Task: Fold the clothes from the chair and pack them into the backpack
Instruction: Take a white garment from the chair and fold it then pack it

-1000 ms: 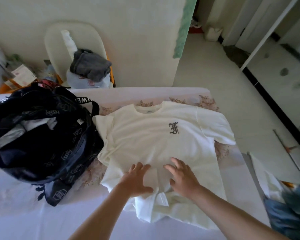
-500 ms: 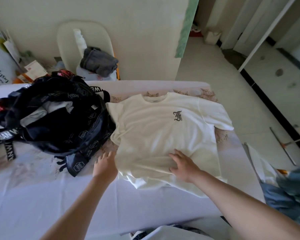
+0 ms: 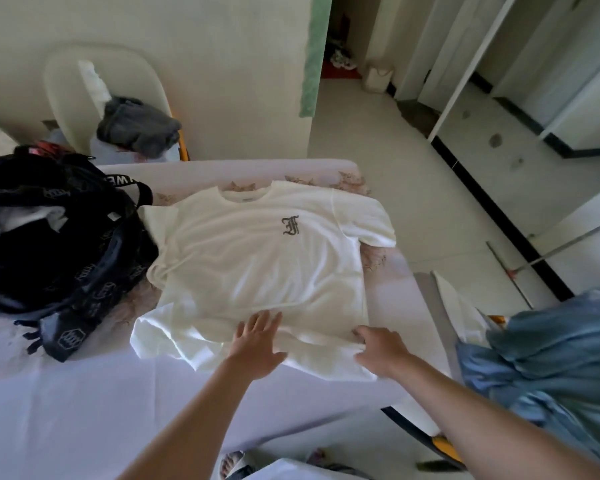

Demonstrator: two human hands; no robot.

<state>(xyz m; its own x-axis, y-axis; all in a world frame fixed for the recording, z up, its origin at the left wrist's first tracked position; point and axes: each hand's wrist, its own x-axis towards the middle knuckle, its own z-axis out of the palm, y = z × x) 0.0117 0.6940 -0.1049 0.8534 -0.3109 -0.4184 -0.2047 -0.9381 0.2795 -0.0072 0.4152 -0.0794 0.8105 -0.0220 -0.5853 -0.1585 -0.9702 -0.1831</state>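
Left hand (image 3: 257, 344) flat on T-shirt (image 3: 257, 258) — right hand (image 3: 381, 348) apparently gripping it.

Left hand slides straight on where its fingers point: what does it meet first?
Only more T-shirt: the left hand lies flat on its lower part, fingers aimed roughly toward the dark letter print. Nothing else seems to lie in that line.

Not much to read here tbh. The white short-sleeved t-shirt (image 3: 257, 268) has a dark gothic-style letter "F" (image 3: 290, 226) on its chest, plus a neck label (image 3: 246, 199) too small to make out. Left of the t-shirt, the black fabric backpack (image 3: 66, 244) has a black strap (image 3: 127, 180) with white letters, only "WE" showing. The backpack's small printed logos are unreadable.
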